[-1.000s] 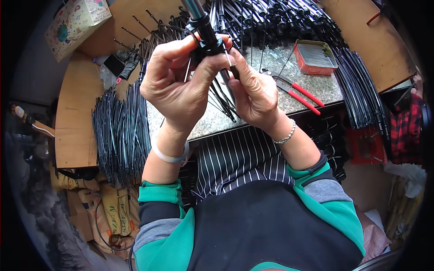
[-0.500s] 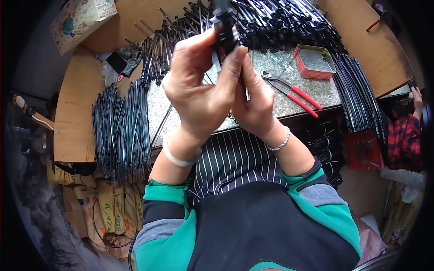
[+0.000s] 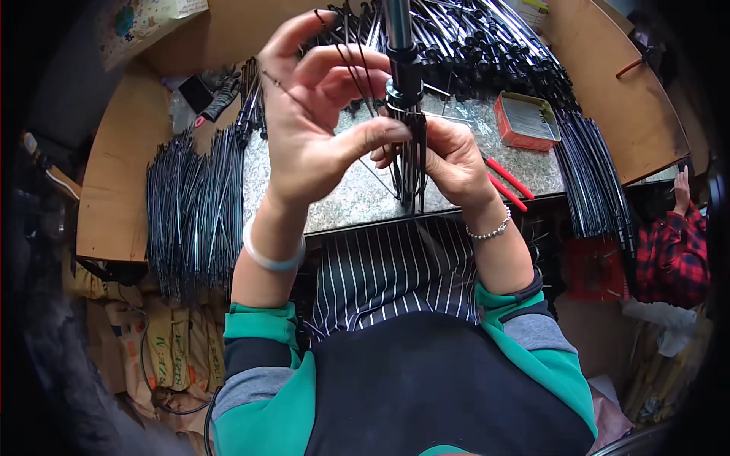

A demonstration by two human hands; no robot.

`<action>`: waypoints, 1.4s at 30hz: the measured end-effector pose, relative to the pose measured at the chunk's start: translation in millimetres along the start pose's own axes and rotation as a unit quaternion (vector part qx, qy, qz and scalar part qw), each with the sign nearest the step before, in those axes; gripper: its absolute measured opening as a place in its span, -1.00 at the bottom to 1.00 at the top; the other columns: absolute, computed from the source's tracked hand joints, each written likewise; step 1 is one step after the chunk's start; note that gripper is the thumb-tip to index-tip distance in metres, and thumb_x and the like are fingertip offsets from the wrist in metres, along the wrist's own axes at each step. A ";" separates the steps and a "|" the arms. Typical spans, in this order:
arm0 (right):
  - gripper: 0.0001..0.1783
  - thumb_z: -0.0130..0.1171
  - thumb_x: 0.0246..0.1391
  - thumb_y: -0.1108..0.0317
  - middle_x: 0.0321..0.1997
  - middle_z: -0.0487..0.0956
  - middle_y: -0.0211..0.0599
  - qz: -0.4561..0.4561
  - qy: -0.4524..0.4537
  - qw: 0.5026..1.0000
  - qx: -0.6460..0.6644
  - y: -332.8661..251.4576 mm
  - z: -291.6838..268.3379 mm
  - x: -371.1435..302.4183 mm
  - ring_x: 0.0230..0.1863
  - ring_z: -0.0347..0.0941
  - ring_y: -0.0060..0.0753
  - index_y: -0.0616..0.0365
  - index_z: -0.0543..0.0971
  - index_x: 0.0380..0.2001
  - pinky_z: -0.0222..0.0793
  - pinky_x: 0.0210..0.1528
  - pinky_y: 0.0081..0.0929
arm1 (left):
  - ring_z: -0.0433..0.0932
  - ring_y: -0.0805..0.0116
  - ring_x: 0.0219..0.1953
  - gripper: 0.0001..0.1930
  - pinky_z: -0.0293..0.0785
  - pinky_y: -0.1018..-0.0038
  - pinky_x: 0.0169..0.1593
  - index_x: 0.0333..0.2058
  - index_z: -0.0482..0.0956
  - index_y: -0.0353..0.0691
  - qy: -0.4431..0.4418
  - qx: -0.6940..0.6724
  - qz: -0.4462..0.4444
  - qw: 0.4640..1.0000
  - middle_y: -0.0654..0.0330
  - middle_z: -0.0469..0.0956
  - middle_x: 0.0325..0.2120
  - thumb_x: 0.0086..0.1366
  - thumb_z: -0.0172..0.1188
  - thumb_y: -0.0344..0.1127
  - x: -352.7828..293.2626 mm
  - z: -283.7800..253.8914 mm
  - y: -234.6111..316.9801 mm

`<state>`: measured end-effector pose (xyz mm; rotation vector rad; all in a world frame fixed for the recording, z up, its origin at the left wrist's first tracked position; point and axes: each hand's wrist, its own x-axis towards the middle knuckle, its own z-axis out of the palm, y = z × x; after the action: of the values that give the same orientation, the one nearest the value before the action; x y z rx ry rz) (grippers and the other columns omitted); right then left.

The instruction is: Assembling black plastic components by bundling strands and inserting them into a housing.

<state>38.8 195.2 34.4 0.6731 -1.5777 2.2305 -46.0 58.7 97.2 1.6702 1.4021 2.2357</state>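
Note:
An umbrella frame [image 3: 405, 72] stands upright before me, its metal tube running up out of view and its dark ribs hanging below a black collar. My left hand [image 3: 308, 125] has its thumb against the ribs just under the collar. Its fingers are fanned apart, with several thin ribs [image 3: 357, 64] splayed out among them. From the other side my right hand [image 3: 455, 161] curls its fingers in at the ribs, partly hidden behind the frame. A thin pale wire [image 3: 450, 116] shows by the right fingertips; I cannot tell whether they hold it.
Red-handled pliers [image 3: 508, 182] lie by my right hand, partly covered. Behind them sits a red tin [image 3: 526, 137] of thin wires. Bundled dark rods [image 3: 194, 205] hang over the table's left edge, others [image 3: 597, 178] at right. More frames [image 3: 487, 42] pile up behind. A person's plaid sleeve [image 3: 673, 254] appears far right.
The umbrella frame has come lower, and its hanging ribs now show. My left fingers have spread apart among thin ribs. My right hand has moved slightly right and down, covering part of the pliers.

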 end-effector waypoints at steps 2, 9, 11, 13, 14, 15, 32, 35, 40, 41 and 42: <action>-0.61 0.00 0.15 0.38 -0.23 0.54 -0.12 0.003 -0.033 0.999 -0.002 -0.8 -5.7 4.3 -0.24 0.50 -0.37 0.39 0.35 0.00 0.44 -0.11 -0.44 | 0.48 0.33 -0.13 -0.13 0.43 0.46 -0.04 0.17 0.04 -0.27 -0.041 -0.050 -0.058 0.996 0.01 0.47 -0.16 -0.10 0.37 -0.51 5.2 -3.3 0.9; -0.71 -0.02 0.17 0.40 -0.14 0.46 -0.20 -0.043 0.114 0.993 -0.003 13.4 1.5 -5.6 -0.19 0.41 -0.55 0.33 0.39 -0.08 0.36 -0.08 -0.56 | 0.49 0.39 -0.15 -0.65 0.41 0.46 -0.03 -0.19 0.51 -0.37 -0.160 -0.082 -0.109 0.978 0.11 0.53 -0.22 -0.02 0.31 -0.55 17.3 -13.4 -2.4; -0.76 -0.01 0.16 0.40 -0.13 0.44 -0.19 -0.107 0.108 0.988 0.004 20.3 6.7 -8.6 -0.16 0.39 -0.55 0.32 0.40 -0.14 0.35 -0.07 -0.57 | 0.49 0.40 -0.16 -0.65 0.41 0.47 -0.03 -0.19 0.51 -0.37 -0.144 -0.071 -0.101 0.982 0.12 0.52 -0.22 -0.02 0.30 -0.55 15.6 -9.4 -2.9; -0.85 0.06 0.11 0.43 -0.07 0.39 -0.15 -0.186 0.096 0.978 -0.011 23.4 9.7 -6.8 -0.12 0.37 -0.52 0.27 0.40 -0.27 0.32 -0.07 -0.58 | 0.48 0.41 -0.17 -0.65 0.40 0.49 -0.04 -0.18 0.50 -0.37 -0.110 -0.049 -0.085 0.989 0.13 0.51 -0.22 0.00 0.29 -0.55 13.4 -5.0 -4.2; -0.85 0.06 0.11 0.43 -0.07 0.39 -0.15 -0.186 0.097 0.978 -0.011 24.2 10.4 -5.7 -0.12 0.37 -0.52 0.27 0.40 -0.27 0.32 -0.07 -0.58 | 0.47 0.43 -0.18 -0.68 0.39 0.51 -0.05 -0.17 0.48 -0.38 -0.099 -0.057 -0.074 0.991 0.15 0.49 -0.21 0.04 0.26 -0.54 11.4 -2.6 -4.8; -0.83 0.09 0.09 0.44 -0.08 0.39 -0.16 -0.199 0.103 0.973 -0.045 24.9 10.9 -4.9 -0.13 0.37 -0.52 0.26 0.40 -0.26 0.32 -0.08 -0.59 | 0.47 0.43 -0.18 -0.68 0.39 0.51 -0.05 -0.17 0.48 -0.38 -0.100 -0.057 -0.075 0.991 0.15 0.49 -0.21 0.04 0.26 -0.54 10.1 -0.3 -3.6; -0.79 0.31 -0.18 0.50 -0.24 0.55 -0.11 -0.230 0.176 0.906 -0.308 10.5 7.5 -5.1 -0.20 0.51 -0.25 0.25 0.54 -0.39 0.41 -0.17 -0.46 | 0.44 0.32 -0.03 -0.50 0.35 0.44 0.05 0.20 0.01 -0.40 -0.085 0.147 -0.042 0.985 0.03 0.39 -0.07 0.33 -0.13 -0.39 -4.4 22.7 9.5; -0.79 0.31 -0.19 0.51 -0.24 0.55 -0.11 -0.229 0.175 0.905 -0.313 8.6 9.4 -3.8 -0.20 0.52 -0.25 0.26 0.55 -0.40 0.41 -0.17 -0.46 | 0.45 0.32 -0.05 -0.50 0.35 0.45 0.05 0.19 0.01 -0.40 -0.072 0.151 -0.046 0.985 0.04 0.38 -0.07 0.33 -0.14 -0.38 -6.7 22.7 7.3; -0.80 0.31 -0.19 0.51 -0.25 0.55 -0.10 -0.193 0.199 0.914 -0.298 6.6 15.7 -4.3 -0.21 0.51 -0.25 0.29 0.55 -0.42 0.41 -0.17 -0.47 | 0.47 0.32 -0.11 -0.49 0.36 0.45 0.03 0.19 0.02 -0.38 -0.006 -0.014 -0.032 0.999 0.04 0.39 -0.09 0.32 -0.10 -0.36 -9.9 31.5 -3.4; -0.80 0.31 -0.19 0.51 -0.26 0.55 -0.10 -0.173 0.210 0.918 -0.289 6.4 16.5 -4.6 -0.21 0.51 -0.25 0.30 0.55 -0.42 0.41 -0.17 -0.47 | 0.47 0.32 -0.11 -0.49 0.36 0.45 0.03 0.19 0.02 -0.38 -0.006 -0.014 -0.032 0.999 0.04 0.39 -0.09 0.32 -0.10 -0.36 -11.1 31.2 -5.4; -0.80 0.31 -0.19 0.51 -0.26 0.55 -0.10 -0.174 0.210 0.918 -0.289 6.3 16.9 -4.2 -0.21 0.51 -0.25 0.30 0.55 -0.42 0.41 -0.17 -0.47 | 0.46 0.32 -0.11 -0.45 0.36 0.45 0.03 0.19 0.01 -0.36 -0.007 -0.064 -0.032 0.997 0.04 0.38 -0.08 0.30 -0.04 -0.33 -12.4 30.6 -7.4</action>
<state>42.3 177.2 31.8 0.2481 -1.6138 1.4189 -20.4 76.4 83.8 1.5757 1.2623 2.2218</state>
